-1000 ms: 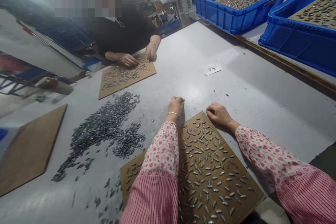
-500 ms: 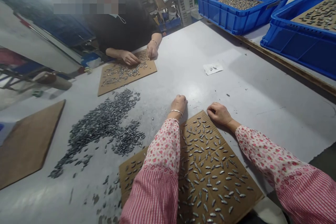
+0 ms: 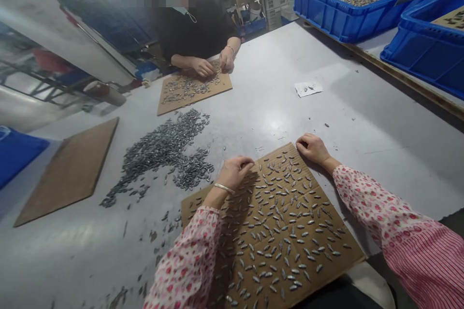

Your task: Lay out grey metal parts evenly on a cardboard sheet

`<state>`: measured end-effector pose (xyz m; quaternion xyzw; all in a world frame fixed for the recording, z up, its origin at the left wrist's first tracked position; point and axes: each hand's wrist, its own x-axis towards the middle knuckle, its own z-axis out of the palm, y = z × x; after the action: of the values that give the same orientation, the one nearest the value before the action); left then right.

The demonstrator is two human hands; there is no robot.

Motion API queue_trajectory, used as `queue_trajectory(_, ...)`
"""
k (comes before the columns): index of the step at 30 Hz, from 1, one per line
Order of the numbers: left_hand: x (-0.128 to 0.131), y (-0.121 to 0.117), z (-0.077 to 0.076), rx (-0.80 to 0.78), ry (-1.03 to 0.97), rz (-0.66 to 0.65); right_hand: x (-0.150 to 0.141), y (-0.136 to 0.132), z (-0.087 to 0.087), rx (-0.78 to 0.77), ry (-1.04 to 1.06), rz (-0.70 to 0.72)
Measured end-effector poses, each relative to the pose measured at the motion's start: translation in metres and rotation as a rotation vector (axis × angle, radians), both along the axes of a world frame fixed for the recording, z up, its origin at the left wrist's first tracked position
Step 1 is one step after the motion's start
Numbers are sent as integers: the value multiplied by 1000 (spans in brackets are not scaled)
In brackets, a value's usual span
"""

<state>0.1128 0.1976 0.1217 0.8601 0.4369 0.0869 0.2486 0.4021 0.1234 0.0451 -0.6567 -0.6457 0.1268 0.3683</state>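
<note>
A cardboard sheet (image 3: 328, 263) lies in front of me, covered with several small grey metal pieces laid out apart. My left hand (image 3: 234, 172) rests at the sheet's far left edge, its fingers curled shut; what is inside them is hidden. At the sheet's far corner sits my right hand (image 3: 313, 148), also curled closed against the cardboard edge. A loose heap of the same metal pieces (image 3: 163, 149) spreads over the grey table (image 3: 362, 120) to the left of my left hand.
Across the table a person in black works with both hands on another cardboard sheet (image 3: 194, 89) of pieces. A bare cardboard sheet (image 3: 68, 171) lies at left. Blue crates (image 3: 348, 9) holding pieces stand at the back right. A small white paper (image 3: 308, 89) lies mid-table.
My left hand has drawn back from the bare table beyond the sheet onto the sheet's left edge. My right hand stays at the far corner. The view has shifted.
</note>
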Motion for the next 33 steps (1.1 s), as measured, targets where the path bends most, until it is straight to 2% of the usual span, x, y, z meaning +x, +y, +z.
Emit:
queue_trajectory(4,10,-17,8,-55,160,-54,3,1,-3,10,-16,-3)
queue_trajectory(10,33,-19,4,-36,353,-117,4,2,-6,5,-26,-9)
queue_trajectory(15,42,-17,0,-21,398,-121,-2,0,7,-12,-16,-7)
queue_trajectory(18,40,-16,-10,-3,346,-82,-5,-2,16,-14,-7,7)
queue_trajectory(20,28,-10,-21,24,281,-28,-5,-2,16,-11,0,6)
queue_trajectory(23,-9,7,-37,103,247,132,1,-2,4,-2,-4,11)
queue_trajectory(27,-71,33,-47,161,449,346,10,0,-18,-1,-22,-3)
queue_trajectory(30,-98,45,-52,152,489,364,13,1,-26,0,-30,-9)
queue_trajectory(33,-103,47,-56,148,495,354,13,1,-26,5,-35,-5)
